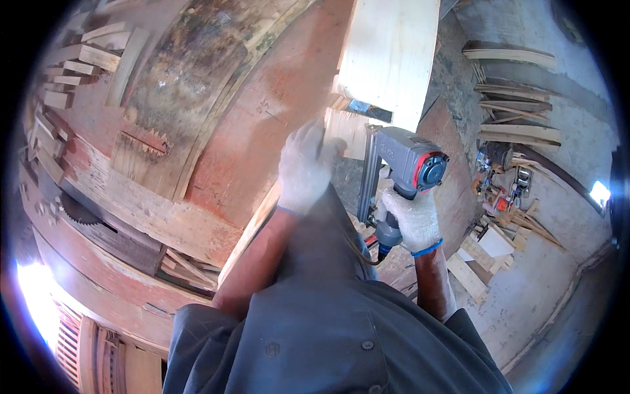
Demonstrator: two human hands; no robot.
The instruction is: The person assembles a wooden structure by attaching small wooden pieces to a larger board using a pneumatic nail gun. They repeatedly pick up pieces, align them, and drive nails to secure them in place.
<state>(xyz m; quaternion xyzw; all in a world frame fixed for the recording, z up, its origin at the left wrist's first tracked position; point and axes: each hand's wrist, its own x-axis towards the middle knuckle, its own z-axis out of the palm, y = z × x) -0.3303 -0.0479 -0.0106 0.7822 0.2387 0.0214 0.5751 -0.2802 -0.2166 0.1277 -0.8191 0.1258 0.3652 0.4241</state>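
Observation:
My right hand [413, 217], in a white knitted glove with a blue cuff, is wrapped round the handle of a grey pneumatic nail gun [407, 154] with a red ring and a black end cap. The gun's nose lies over the near end of a pale wooden assembly, by a short wooden piece [348, 131]. A wide, pale board [390, 56] stretches away from there. My left hand [305, 167], gloved too, is beside the short piece's left edge. Its fingers are smeared by motion, so whether they grip anything cannot be made out.
A red-brown worktable [262, 121] carries a stained plywood sheet [187, 85] and stacked wood offcuts [82, 62]. A toothed circular saw blade [79, 213] projects at the left. Wood strips [518, 134], scraps [476, 262] and scattered tools [505, 190] lie on the floor at the right.

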